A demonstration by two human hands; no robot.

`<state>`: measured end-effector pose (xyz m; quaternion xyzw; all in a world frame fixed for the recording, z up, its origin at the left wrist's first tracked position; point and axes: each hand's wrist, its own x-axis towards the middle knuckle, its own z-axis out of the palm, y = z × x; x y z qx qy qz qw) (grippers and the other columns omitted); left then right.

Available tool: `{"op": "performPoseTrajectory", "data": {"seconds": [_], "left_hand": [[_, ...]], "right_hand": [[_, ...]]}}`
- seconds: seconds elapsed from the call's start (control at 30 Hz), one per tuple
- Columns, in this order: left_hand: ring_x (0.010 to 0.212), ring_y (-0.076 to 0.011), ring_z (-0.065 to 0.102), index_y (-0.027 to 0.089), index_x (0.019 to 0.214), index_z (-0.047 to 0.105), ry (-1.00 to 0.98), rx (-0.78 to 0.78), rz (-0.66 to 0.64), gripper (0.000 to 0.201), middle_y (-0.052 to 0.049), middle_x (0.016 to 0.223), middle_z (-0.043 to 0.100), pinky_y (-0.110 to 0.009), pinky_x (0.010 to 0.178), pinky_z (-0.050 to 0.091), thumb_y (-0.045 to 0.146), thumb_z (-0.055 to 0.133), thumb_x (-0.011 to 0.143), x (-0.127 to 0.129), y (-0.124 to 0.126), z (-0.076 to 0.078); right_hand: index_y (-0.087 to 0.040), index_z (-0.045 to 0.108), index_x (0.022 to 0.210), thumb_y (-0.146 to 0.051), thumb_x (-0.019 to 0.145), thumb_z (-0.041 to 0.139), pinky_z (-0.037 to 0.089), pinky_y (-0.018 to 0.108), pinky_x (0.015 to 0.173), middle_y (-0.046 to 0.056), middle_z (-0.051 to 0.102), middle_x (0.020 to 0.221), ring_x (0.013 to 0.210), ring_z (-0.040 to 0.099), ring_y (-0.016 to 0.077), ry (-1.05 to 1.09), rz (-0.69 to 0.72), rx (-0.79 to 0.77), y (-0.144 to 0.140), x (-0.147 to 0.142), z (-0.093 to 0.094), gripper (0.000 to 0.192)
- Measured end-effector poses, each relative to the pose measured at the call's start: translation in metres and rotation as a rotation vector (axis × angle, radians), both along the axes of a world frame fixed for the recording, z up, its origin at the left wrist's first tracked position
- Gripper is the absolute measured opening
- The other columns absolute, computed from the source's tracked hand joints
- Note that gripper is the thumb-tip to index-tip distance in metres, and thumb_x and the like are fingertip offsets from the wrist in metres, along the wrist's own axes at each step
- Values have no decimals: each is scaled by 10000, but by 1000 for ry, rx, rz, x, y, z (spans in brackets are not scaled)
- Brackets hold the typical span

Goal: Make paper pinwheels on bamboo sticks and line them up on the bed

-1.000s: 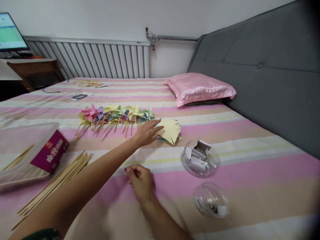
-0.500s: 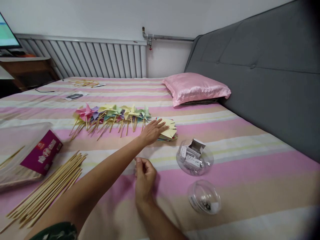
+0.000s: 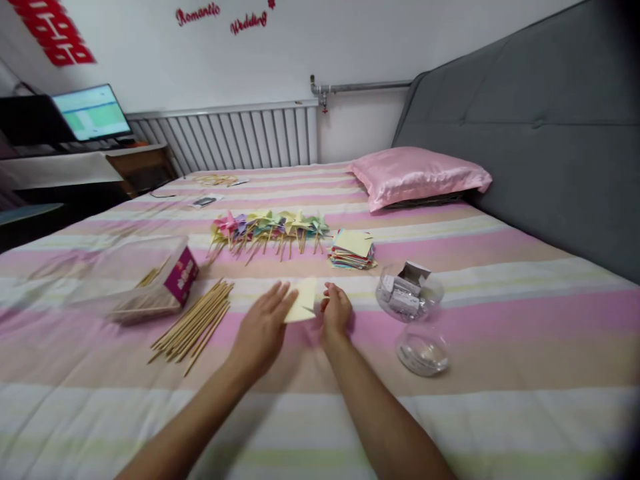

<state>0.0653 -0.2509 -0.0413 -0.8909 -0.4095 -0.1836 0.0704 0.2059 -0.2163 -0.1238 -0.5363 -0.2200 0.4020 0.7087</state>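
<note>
My left hand [image 3: 263, 327] grips a pale yellow square of paper [image 3: 302, 303] with slits cut into it, held above the striped bedsheet. Close to the paper's right edge is my right hand [image 3: 337, 312], its fingers curled in a pinch; what they hold, if anything, is too small to make out. Beyond both hands lies a stack of coloured cut paper [image 3: 353, 252]. To its left, finished paper pinwheels [image 3: 273, 225] on sticks lie in a row. A pile of thin wooden sticks [image 3: 197, 327] rests left of my left hand.
On the right are a clear plastic bowl [image 3: 385, 303] with small boxes and a second clear round dish [image 3: 423, 352]. At left lies a clear container with a purple label [image 3: 181, 275], sticks inside. A pink pillow [image 3: 420, 175] sits by the grey headboard [image 3: 540, 113].
My left hand has come back from the stack with a yellow paper square and now holds it beside my right hand. The view has shifted left and up.
</note>
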Motion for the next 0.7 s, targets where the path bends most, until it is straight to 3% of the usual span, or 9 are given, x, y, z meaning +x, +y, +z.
{"op": "performPoseTrajectory", "data": {"seconds": [0.1, 0.2, 0.3, 0.4, 0.53, 0.6, 0.7], "left_hand": [[1277, -234, 410, 184, 1279, 528, 75, -132, -8, 546, -114, 1353, 480, -414, 1038, 397, 66, 382, 766, -11, -55, -32], [1298, -242, 376, 122, 1303, 498, 126, -249, -61, 565, -138, 1374, 448, -412, 1063, 362, 48, 395, 753, -6, -92, -48], [1297, -265, 372, 131, 1323, 470, 116, -276, -26, 575, -156, 1382, 432, -454, 1052, 360, 57, 416, 755, 0, -108, -51], [1300, -264, 370, 145, 1337, 446, 69, -247, -76, 566, -164, 1382, 435, -456, 1039, 366, 90, 431, 774, 2, -115, -49], [1310, -263, 357, 126, 1332, 448, 67, -251, -132, 507, -166, 1393, 426, -443, 1057, 329, 143, 407, 827, 3, -127, -47], [1326, -276, 327, 111, 1344, 430, 70, -265, -154, 494, -171, 1414, 396, -451, 1080, 275, 278, 389, 881, 4, -132, -47], [1355, -275, 263, 94, 1381, 362, 59, -284, -219, 673, -175, 1442, 348, -451, 1103, 206, 536, 337, 874, 4, -135, -48]], "right_hand": [[-167, 589, 848, -449, 768, 422, 305, 199, 422, -55, 482, 586, 411, 379, 62, 121, -25, 10, -6, 2, -1, 337], [-162, 582, 792, -430, 775, 456, 327, 192, 429, -52, 482, 571, 426, 407, 59, 177, 12, 43, -18, 3, 5, 297], [-158, 590, 738, -400, 783, 496, 385, 198, 459, -27, 521, 569, 461, 463, 70, 166, 104, 72, -35, 10, 11, 263], [-152, 614, 705, -387, 758, 563, 433, 225, 496, 13, 575, 593, 505, 517, 96, 94, 221, 62, -58, 27, 18, 246], [-151, 660, 799, -396, 732, 613, 457, 251, 577, 41, 650, 721, 588, 562, 109, -81, 328, 26, -98, 51, 34, 259], [-157, 676, 849, -365, 712, 649, 469, 282, 703, 51, 680, 828, 706, 598, 129, -196, 372, 11, -122, 53, 44, 251], [-177, 679, 957, -338, 707, 668, 385, 348, 950, 70, 673, 1045, 1006, 581, 191, -365, 418, 14, -154, 41, 52, 297]]}}
